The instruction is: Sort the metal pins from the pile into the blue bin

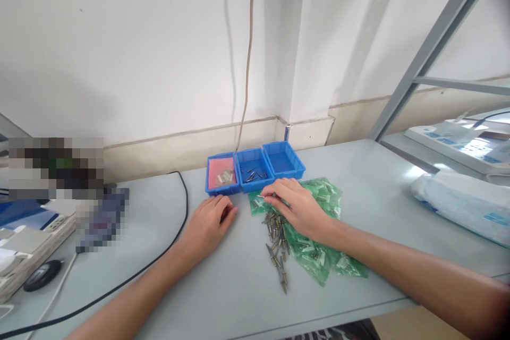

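Note:
My right hand [297, 206] is above the green plastic bags [319, 255], thumb and forefinger pinched together. A small pale piece [261, 196] shows at those fingertips, too small to name. Just below that hand lies a loose pile of small metal pin-like parts [274, 231] with pointed tips. Several of the bags have small parts inside. My left hand [210, 223] rests on the table with its fingers curled in, in front of the left blue bin, and nothing shows in it.
Three blue bins stand in a row by the wall: the left bin [223, 190] has a pink sheet and a small bag, the middle bin [258, 187] a few pins, the right bin [285, 174] nothing visible. A black cable [159, 257] crosses the table [179, 297]. A white package [462, 204] lies right.

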`<control>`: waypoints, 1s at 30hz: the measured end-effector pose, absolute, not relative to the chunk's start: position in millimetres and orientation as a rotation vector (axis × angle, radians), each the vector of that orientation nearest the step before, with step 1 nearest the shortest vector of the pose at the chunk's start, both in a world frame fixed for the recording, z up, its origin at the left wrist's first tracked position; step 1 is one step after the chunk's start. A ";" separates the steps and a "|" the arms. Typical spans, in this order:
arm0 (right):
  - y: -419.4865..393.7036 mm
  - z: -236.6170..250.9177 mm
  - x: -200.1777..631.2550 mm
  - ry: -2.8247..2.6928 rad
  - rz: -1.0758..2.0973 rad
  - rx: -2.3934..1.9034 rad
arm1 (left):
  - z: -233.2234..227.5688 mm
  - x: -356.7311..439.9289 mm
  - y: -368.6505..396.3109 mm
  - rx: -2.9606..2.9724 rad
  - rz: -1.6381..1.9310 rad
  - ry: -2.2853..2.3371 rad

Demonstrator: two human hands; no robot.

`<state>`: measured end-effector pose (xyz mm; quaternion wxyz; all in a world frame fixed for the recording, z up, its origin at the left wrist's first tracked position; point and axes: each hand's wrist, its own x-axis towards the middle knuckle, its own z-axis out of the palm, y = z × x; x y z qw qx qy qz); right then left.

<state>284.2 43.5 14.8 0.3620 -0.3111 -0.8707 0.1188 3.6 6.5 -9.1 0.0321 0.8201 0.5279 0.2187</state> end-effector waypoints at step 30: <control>44.6 20.4 285.0 -2.141 0.524 -0.894 | -7.5 1.9 5.6 2.511 0.709 1.551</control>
